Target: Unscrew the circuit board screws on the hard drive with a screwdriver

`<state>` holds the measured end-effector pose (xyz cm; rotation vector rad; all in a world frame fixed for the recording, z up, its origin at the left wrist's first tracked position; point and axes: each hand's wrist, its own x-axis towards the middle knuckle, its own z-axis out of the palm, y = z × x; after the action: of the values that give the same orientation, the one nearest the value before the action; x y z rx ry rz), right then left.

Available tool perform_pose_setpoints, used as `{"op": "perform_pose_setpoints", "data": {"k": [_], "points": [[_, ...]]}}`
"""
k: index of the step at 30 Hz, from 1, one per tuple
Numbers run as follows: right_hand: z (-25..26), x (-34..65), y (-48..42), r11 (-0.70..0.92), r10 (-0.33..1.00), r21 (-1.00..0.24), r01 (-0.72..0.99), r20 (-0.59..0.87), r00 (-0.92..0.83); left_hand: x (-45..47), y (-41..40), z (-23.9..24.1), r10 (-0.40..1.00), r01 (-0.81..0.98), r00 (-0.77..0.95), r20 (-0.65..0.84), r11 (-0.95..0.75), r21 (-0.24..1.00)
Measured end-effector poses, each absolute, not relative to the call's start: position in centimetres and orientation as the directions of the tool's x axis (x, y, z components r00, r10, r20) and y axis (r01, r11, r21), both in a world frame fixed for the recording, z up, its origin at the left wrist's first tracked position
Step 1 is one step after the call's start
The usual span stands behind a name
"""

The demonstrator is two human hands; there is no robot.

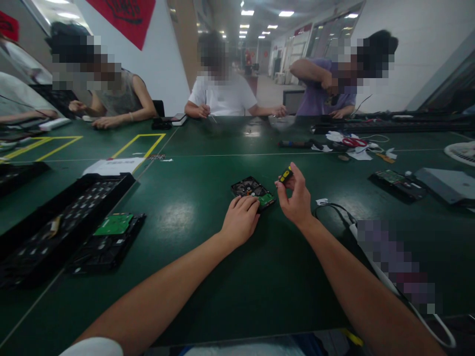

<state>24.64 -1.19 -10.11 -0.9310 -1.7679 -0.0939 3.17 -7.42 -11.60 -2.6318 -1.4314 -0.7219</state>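
Observation:
A hard drive [247,187] with a green circuit board lies on the green table in front of me. My left hand [243,212] rests on its near left edge, fingers bent over the board and holding it down. Just right of the drive, my right hand [297,198] is raised above the table. Between its thumb and fingers it grips a short black-and-yellow screwdriver [286,175]; only the handle shows clearly, and the tip cannot be made out.
On the left, a long black tray [67,222] stands beside another hard drive [109,242]. At right lie a further drive [399,184], a grey box [447,183] and a white power strip [374,262] with a cable. Several people sit across the table [193,291].

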Motion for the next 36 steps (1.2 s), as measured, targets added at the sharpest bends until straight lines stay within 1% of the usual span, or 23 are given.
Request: {"op": "perform_pose_setpoints", "data": {"k": [3,6,12,14,18,21,26,28,33,36], "points": [[-9.9,24.7,-1.2,0.684,0.511,-0.32,0.655,0.852,-0.117,3.1,-7.4,-11.6,0.782,0.807,0.459,0.421,-0.565,0.169],[-9.7,24.7,-1.2,0.687,0.508,-0.304,0.66,0.851,-0.137,3.2,-7.5,-11.5,0.784,0.808,0.457,0.421,-0.563,0.171],[-9.1,24.4,-1.5,0.711,0.551,-0.383,0.59,0.824,-0.13,3.3,-7.5,-11.4,0.786,0.811,0.458,0.415,-0.561,0.168],[-9.0,24.4,-1.6,0.695,0.549,-0.385,0.607,0.829,-0.103,3.3,-7.5,-11.5,0.787,0.812,0.456,0.416,-0.559,0.168],[-8.7,24.5,-1.8,0.649,0.522,-0.319,0.691,0.847,-0.098,3.2,-7.4,-11.7,0.786,0.811,0.453,0.42,-0.56,0.173],[-8.5,24.5,-1.8,0.657,0.524,-0.296,0.693,0.84,-0.139,3.3,-7.4,-11.6,0.785,0.808,0.456,0.419,-0.563,0.174],[-8.8,24.2,-1.7,0.694,0.59,-0.399,0.599,0.792,-0.156,3.3,-7.4,-11.4,0.788,0.809,0.457,0.414,-0.561,0.176],[-8.9,24.2,-1.7,0.688,0.596,-0.416,0.595,0.791,-0.137,3.2,-7.4,-11.4,0.786,0.808,0.459,0.413,-0.563,0.172],[-9.1,24.4,-1.5,0.668,0.549,-0.353,0.656,0.828,-0.115,3.2,-7.4,-11.4,0.786,0.804,0.46,0.412,-0.566,0.181],[-9.1,24.4,-1.4,0.677,0.537,-0.335,0.655,0.834,-0.129,3.1,-7.4,-11.4,0.786,0.802,0.464,0.41,-0.569,0.183]]}}
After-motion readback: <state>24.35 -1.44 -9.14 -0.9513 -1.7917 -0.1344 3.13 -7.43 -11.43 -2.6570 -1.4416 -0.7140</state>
